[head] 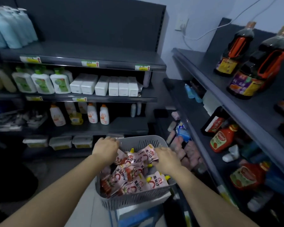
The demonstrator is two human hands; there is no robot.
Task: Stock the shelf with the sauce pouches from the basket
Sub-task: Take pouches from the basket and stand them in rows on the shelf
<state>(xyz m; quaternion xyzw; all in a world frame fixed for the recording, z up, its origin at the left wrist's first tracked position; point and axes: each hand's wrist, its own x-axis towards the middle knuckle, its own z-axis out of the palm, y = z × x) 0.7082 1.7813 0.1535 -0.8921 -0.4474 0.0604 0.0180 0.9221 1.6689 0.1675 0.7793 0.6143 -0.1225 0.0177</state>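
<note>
Broadly, the room was a dim stockroom corner, with a dark shelving unit (82,63) ahead carrying soap bottles and white boxes, and a second dark shelf (223,102) running along the right side with big sauce bottles (259,66) on top and red ketchup bottles (223,138) lower down. Between them, close below the camera, sat a grey slotted basket (147,141), perched on something pale and blue I could not make out. It was piled with the pink-and-red sauce pouches (134,176), all lying loose and overlapping.

Both hands were down in that pile. The left hand (105,149) rested at the far-left rim, fingers curled downward over a pouch; whether it truly gripped one could not be told. The right hand (166,158) lay over a pouch at the right side, fingers bent under and hidden.

The risk, as I judged it, was the slippery, tangled heap: lifting one pouch could drag neighbours over the low rim, or tip the perched basket.
</note>
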